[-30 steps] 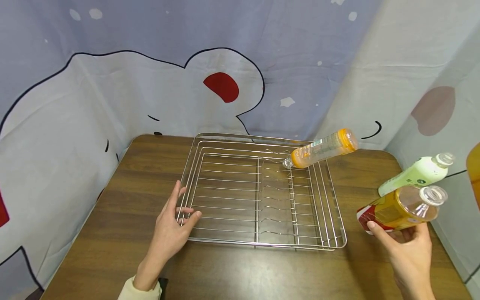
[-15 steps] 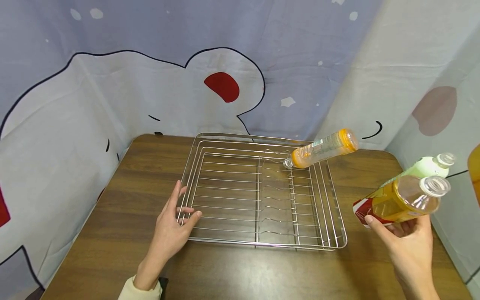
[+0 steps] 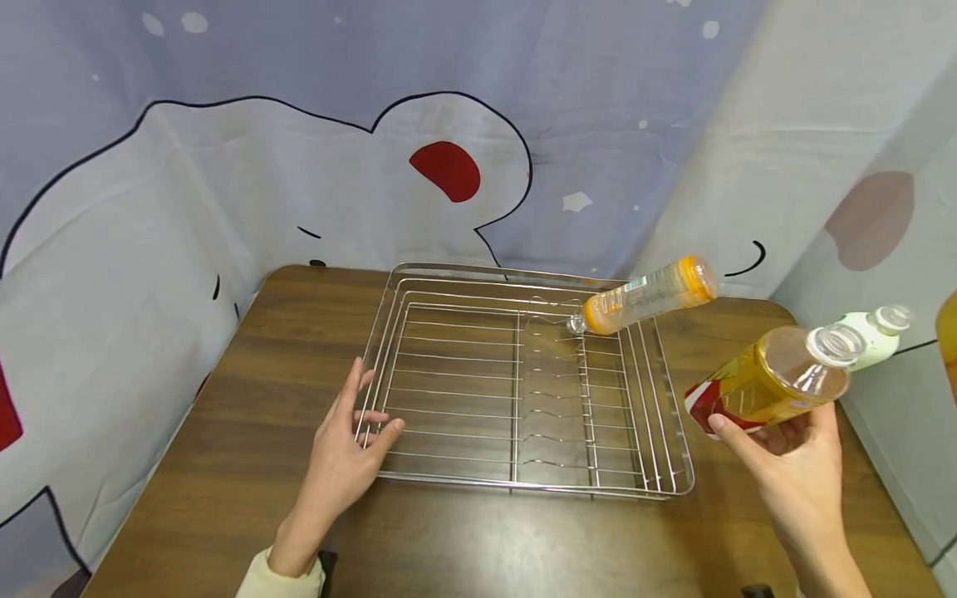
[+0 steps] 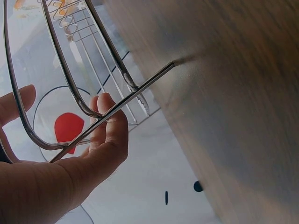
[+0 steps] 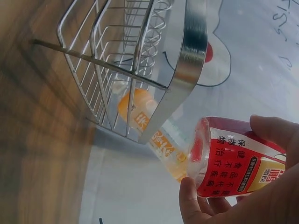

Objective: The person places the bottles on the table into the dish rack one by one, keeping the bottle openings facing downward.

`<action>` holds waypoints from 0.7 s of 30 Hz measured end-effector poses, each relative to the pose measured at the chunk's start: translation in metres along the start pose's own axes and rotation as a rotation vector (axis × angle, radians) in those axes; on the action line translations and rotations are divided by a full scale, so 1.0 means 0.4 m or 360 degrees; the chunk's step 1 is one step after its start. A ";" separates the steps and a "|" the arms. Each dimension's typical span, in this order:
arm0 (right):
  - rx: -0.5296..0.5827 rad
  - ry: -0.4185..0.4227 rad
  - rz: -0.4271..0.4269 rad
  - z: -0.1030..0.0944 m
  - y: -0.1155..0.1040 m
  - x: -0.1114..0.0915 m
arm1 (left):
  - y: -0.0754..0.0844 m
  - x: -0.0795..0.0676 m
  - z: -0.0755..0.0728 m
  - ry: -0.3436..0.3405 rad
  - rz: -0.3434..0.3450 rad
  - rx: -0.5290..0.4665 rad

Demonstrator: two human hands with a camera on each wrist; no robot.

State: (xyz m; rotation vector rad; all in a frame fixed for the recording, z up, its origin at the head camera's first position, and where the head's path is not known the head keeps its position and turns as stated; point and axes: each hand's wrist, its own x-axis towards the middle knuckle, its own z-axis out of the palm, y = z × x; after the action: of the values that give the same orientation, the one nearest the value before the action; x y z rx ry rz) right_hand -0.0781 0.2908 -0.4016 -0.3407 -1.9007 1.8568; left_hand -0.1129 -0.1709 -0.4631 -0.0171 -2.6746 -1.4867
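A silver wire dish rack (image 3: 516, 484) stands mid-table in the head view. My left hand (image 3: 345, 453) grips its left side; the left wrist view has the fingers (image 4: 114, 133) curled about the wires. At the right, my right hand (image 3: 803, 465) holds a bottle (image 3: 763, 382) with amber and red wrapping near its base, tilted, mouth up and to the right. The right wrist view shows the red label (image 5: 238, 154) close up. A clear bottle with orange bands (image 3: 646, 297) leans neck-down in the rack's back right corner.
A pale green bottle (image 3: 871, 332) stands behind the held bottle, partly hidden by it. Something amber (image 3: 948, 336) shows at the right edge. A printed curtain (image 3: 336, 191) surrounds the wooden table (image 3: 262, 374) at the back and sides.
My right hand has moved left and slightly up with the bottle, which now overlaps more of the green one. The left hand and the rack stay in place.
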 end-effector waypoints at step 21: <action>-0.0920 -0.0211 -0.0400 -0.019 -0.024 0.097 | 0.002 0.003 -0.001 -0.0013 -0.0025 0.0004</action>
State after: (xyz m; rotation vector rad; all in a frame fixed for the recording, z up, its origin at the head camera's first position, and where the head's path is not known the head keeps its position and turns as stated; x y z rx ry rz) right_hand -0.1068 0.3155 -0.3862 -0.1476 -2.4245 1.1707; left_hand -0.1139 -0.1709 -0.4621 -0.0020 -2.6893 -1.4906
